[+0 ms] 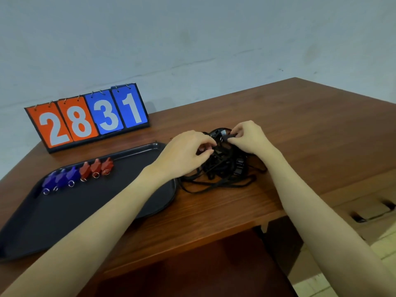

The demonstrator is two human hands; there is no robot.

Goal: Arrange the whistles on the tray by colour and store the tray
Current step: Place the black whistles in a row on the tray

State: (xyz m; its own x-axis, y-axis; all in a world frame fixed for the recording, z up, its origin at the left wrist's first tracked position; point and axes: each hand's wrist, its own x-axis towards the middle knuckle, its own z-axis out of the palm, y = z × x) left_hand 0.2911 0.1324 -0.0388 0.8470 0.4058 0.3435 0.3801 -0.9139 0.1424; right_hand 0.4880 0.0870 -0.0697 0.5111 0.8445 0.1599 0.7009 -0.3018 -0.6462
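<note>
1. A dark tray (107, 202) lies on the desk (300, 129), its long axis running from near left to far right; its near-left corner is cut off by the frame edge.
2. Three blue whistles (61, 179) and three red whistles (96, 167) are lined up in one row near the tray's far rim, rings toward the viewer.
3. A tangle of black whistles and cords (225, 168) sits on the desk just right of the tray; single pieces are hard to make out.
4. The left hand (186, 153) is curled, pinching into the tangle.
5. The right hand (249, 136) pinches a black piece at the top of the tangle.
6. A scoreboard (87, 116) reading 28 31 stands behind the tray.
</note>
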